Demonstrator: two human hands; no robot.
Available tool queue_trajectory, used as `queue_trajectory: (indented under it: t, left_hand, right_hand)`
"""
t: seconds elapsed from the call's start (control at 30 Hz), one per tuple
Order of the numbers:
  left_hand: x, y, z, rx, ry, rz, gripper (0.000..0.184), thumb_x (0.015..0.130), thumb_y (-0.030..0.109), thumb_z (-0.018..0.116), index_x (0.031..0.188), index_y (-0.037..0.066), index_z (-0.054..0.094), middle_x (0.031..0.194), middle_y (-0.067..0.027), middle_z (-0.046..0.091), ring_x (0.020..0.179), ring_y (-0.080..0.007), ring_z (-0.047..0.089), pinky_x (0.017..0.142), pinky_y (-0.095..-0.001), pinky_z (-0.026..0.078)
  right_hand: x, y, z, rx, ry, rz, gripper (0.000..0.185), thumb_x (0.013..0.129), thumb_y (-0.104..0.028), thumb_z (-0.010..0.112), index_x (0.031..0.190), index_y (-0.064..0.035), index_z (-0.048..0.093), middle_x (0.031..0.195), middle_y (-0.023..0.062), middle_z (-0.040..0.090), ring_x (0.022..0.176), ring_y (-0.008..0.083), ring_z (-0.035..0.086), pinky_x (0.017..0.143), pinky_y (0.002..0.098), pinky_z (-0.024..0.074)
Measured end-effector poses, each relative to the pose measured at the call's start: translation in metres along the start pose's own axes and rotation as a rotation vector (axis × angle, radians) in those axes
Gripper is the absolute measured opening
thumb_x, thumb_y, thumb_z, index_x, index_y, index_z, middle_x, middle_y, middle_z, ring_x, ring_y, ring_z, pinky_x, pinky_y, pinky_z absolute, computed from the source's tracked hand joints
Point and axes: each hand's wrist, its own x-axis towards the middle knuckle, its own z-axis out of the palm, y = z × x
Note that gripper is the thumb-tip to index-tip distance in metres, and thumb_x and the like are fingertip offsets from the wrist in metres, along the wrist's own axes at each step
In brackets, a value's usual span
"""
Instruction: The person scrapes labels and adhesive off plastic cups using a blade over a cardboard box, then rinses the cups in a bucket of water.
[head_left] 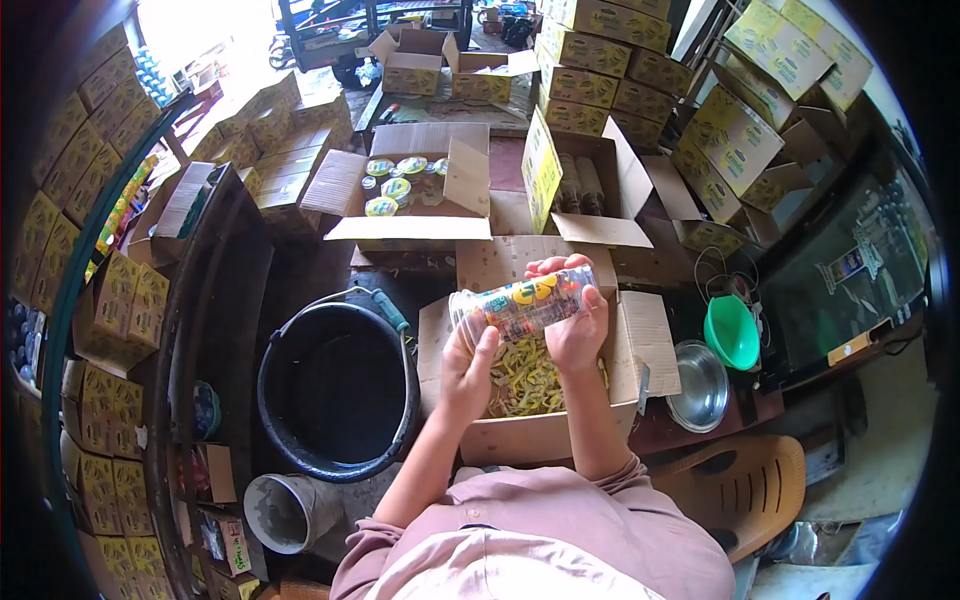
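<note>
A clear plastic jar (530, 302) with a yellow and green label lies nearly sideways between my two hands, its right end slightly higher. My left hand (467, 365) is closed round the jar's left end. At the right end, my right hand (575, 325) grips the jar with its fingers behind it. Below the jar stands an open cardboard box (520, 441) holding many small yellow-green wrapped pieces (528, 378). What is inside the jar is hard to make out.
Left of the box stands a black bucket (338, 390), with a grey container (290, 512) below it. Open cartons (408, 228) (600, 230) stand behind. A green bowl (732, 332) and a metal bowl (698, 386) are at right, above an orange chair (740, 490).
</note>
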Motion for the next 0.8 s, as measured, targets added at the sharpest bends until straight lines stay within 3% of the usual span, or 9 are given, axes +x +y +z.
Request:
queue_trajectory:
  t: [0.07,0.1,0.2,0.23,0.37,0.6,0.73,0.77,0.8]
  left_hand:
    - [0.002,0.001,-0.013,-0.254,-0.174,-0.18,0.037,0.085,0.017,0.051,0.116,-0.003,0.044,0.111,-0.009,0.052,0.101,-0.0146,0.051,0.089,-0.0287,0.039]
    - [0.005,-0.001,-0.018,-0.447,-0.234,-0.299,0.052,0.078,0.024,0.057,0.119,-0.003,0.042,0.12,-0.0139,0.047,0.11,-0.0217,0.047,0.094,-0.0348,0.036]
    - [-0.002,0.007,-0.023,-0.835,-0.364,-0.334,0.061,0.076,0.035,0.058,0.12,-0.002,0.042,0.126,-0.018,0.041,0.117,-0.0269,0.041,0.099,-0.0398,0.03]
    - [-0.005,0.009,-0.024,-0.808,-0.358,-0.376,0.067,0.072,0.04,0.059,0.122,-0.001,0.041,0.131,-0.0202,0.036,0.122,-0.0308,0.034,0.101,-0.0434,0.025]
    - [-0.011,0.012,-0.011,-0.784,-0.415,-0.327,0.08,0.065,0.034,0.07,0.126,-0.005,0.034,0.127,-0.0151,0.04,0.119,-0.0248,0.037,0.101,-0.0363,0.026]
    - [-0.008,0.009,-0.028,-0.696,-0.524,-0.412,0.079,0.066,0.023,0.074,0.127,-0.005,0.033,0.124,-0.0146,0.042,0.117,-0.023,0.039,0.098,-0.0339,0.029]
    - [-0.003,0.016,-0.029,-0.471,-0.662,-0.374,0.078,0.065,0.015,0.076,0.128,-0.003,0.033,0.12,-0.011,0.045,0.109,-0.0153,0.043,0.09,-0.0286,0.035]
    - [-0.005,0.023,-0.022,-0.385,-0.537,-0.483,0.068,0.063,0.01,0.076,0.12,0.0,0.042,0.105,-0.0056,0.052,0.093,-0.009,0.047,0.077,-0.0238,0.04]
    - [-0.006,0.027,-0.019,-0.206,-0.6,-0.519,0.064,0.062,0.008,0.075,0.117,-0.002,0.044,0.107,-0.0073,0.052,0.092,-0.0102,0.048,0.076,-0.0238,0.04]
  right_hand:
    - [0.004,-0.006,-0.005,-0.058,-0.049,-0.016,0.041,0.076,-0.042,0.051,0.096,-0.0069,0.046,0.091,0.0089,0.048,0.091,0.0228,0.048,0.087,0.0375,0.0368]
    - [0.006,-0.008,-0.007,-0.047,-0.058,-0.023,0.04,0.075,-0.042,0.051,0.095,-0.0069,0.046,0.09,0.0084,0.046,0.088,0.0221,0.047,0.085,0.0371,0.037]
    - [0.007,-0.008,-0.007,0.027,-0.07,-0.027,0.04,0.074,-0.042,0.051,0.092,-0.0072,0.045,0.086,0.0069,0.042,0.083,0.0203,0.044,0.08,0.0358,0.0372]
    - [0.004,-0.005,-0.007,0.076,-0.063,-0.014,0.039,0.074,-0.042,0.051,0.091,-0.0074,0.045,0.085,0.0066,0.042,0.081,0.0199,0.043,0.078,0.0353,0.0371]
    - [-0.007,0.003,-0.009,0.205,-0.077,0.03,0.037,0.072,-0.041,0.053,0.09,-0.0097,0.046,0.086,0.006,0.042,0.082,0.02,0.043,0.076,0.0342,0.0365]
    - [-0.014,-0.004,-0.005,0.192,-0.15,0.056,0.035,0.069,-0.039,0.058,0.09,-0.0126,0.045,0.085,0.0059,0.042,0.082,0.0205,0.045,0.074,0.0352,0.0377]
    - [-0.017,-0.007,-0.006,0.229,-0.136,0.069,0.034,0.07,-0.037,0.057,0.089,-0.0122,0.045,0.083,0.0061,0.042,0.077,0.0203,0.047,0.071,0.0351,0.039]
    - [-0.017,-0.009,-0.005,0.239,-0.123,0.064,0.033,0.071,-0.037,0.057,0.089,-0.0119,0.045,0.082,0.0062,0.042,0.076,0.0202,0.047,0.069,0.0349,0.0394]
    - [-0.017,-0.01,-0.005,0.253,-0.144,0.083,0.033,0.071,-0.037,0.057,0.089,-0.0115,0.045,0.081,0.0063,0.042,0.074,0.0201,0.048,0.069,0.0347,0.0397]
